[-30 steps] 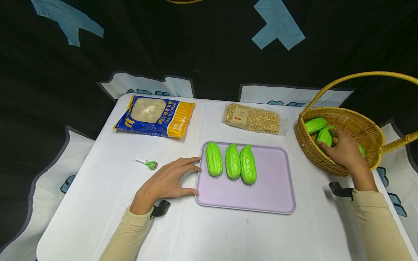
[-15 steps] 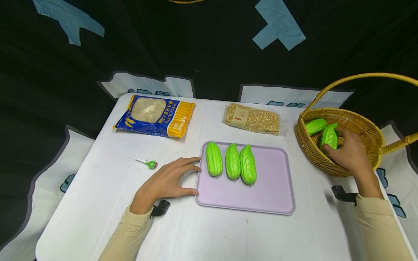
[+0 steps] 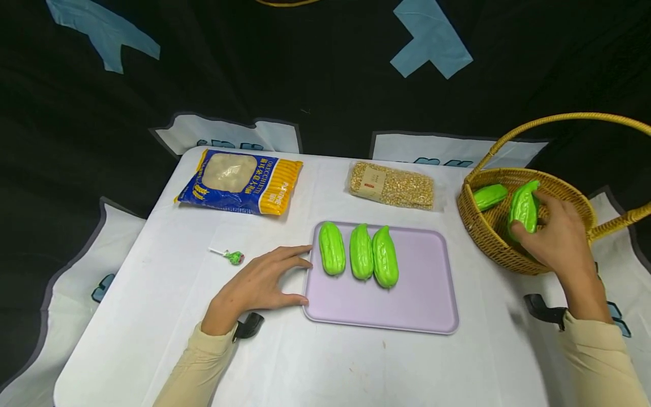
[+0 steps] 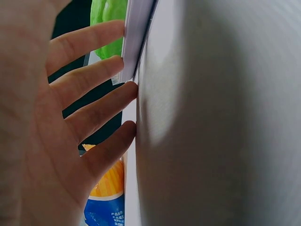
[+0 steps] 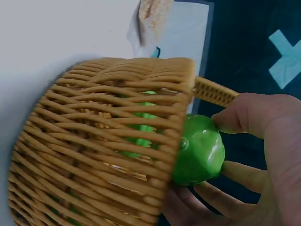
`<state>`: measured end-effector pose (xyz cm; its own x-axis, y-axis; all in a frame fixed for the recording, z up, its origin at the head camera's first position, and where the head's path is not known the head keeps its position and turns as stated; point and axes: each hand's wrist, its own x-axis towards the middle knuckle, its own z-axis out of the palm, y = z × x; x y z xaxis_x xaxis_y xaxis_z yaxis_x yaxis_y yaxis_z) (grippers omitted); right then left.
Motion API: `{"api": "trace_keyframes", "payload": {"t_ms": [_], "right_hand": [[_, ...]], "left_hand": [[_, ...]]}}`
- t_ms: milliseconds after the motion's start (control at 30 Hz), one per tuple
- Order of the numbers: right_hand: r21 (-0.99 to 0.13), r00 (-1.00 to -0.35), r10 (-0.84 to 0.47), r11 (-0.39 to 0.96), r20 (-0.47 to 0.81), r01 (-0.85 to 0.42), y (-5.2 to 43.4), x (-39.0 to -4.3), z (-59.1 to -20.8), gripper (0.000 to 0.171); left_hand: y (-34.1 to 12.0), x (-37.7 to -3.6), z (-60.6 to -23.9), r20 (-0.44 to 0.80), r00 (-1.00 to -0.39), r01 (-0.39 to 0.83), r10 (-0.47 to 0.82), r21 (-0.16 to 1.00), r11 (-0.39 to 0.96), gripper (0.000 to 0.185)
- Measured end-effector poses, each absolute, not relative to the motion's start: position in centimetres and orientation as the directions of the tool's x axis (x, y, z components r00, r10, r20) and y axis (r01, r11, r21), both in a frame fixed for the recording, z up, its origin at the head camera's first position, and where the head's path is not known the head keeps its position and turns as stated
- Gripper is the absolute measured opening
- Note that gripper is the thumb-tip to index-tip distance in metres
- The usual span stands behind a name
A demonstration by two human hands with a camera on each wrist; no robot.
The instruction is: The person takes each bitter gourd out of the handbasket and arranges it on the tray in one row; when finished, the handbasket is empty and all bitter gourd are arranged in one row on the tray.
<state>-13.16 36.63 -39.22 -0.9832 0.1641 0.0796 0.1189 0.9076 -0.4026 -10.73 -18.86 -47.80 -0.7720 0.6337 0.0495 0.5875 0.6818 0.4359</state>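
While the right hand sat at the right edge of the head frame, its fingers were curled round a glossy, bumpy green gourd, held nearly upright over the woven wicker basket; wrist view showed the gourd's blunt end pinched between thumb and fingertips just past the basket's rim. Another green gourd lay inside the basket at its upper left

Left hand lay flat on the white tablecloth at centre-left, fingers straight and spread, holding nothing, fingertips touching the left rim of the smooth lilac plastic tray. Three ridged green gourds lay side by side in the tray's upper left part, long axes running up the frame

Upper left: crinkly blue-and-yellow pasta bag. Upper centre: clear packet of pale grains. Small green wrapped lollipop left of the left hand
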Motion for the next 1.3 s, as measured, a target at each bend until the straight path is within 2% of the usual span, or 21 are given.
{"api": "trace_keyframes", "payload": {"t_ms": [633, 967, 1300], "right_hand": [[-0.441, -0.970, 0.146, 0.896, 0.194, 0.047, 34.0, -10.2, -36.9, 0.082], [-0.471, -0.969, 0.131, 0.882, 0.208, 0.018, 32.1, -9.1, -37.6, 0.080], [-0.502, -0.968, 0.072, 0.863, 0.242, -0.061, 30.3, -8.4, -38.7, 0.079]], "left_hand": [[-18.8, -10.8, -47.8, 0.054, -0.768, 0.591, 0.638, 0.443, 0.674, 0.070], [-18.8, -10.7, -47.8, 0.053, -0.770, 0.589, 0.636, 0.443, 0.676, 0.071], [-18.8, -10.6, -47.8, 0.054, -0.773, 0.586, 0.632, 0.442, 0.679, 0.070]]}}
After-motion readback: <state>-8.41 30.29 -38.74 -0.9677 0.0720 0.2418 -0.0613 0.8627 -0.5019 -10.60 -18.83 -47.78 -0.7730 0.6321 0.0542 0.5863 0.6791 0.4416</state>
